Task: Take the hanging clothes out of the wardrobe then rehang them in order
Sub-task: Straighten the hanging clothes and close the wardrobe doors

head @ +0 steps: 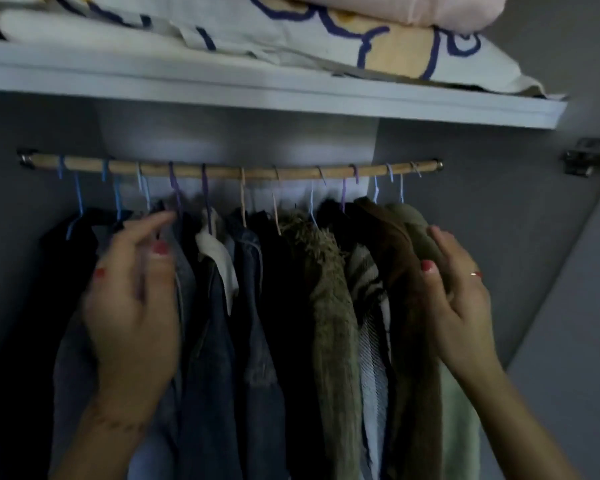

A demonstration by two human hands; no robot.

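Observation:
A wooden rail [291, 173] spans the wardrobe with several blue, purple and beige hangers on it. Several garments hang packed together: dark clothes at the left [66, 258], denim jackets [222, 341] in the middle, a furry olive coat [329, 306], a striped top [369, 306], a brown garment [406, 289] and a pale green garment [461, 427] at the right end. My left hand [132, 299] is raised in front of the denim, fingers loosely spread, its fingertips close to a purple hanger; it is blurred. My right hand [454, 296] grips the shoulder of the green garment, thumb pressed on the fabric.
A white shelf [257, 95] runs just above the rail, loaded with folded bedding with blue outlines [361, 39] and a pink fold [413, 8]. Grey wardrobe walls close in left and right. A metal hinge [584, 157] sits at the upper right.

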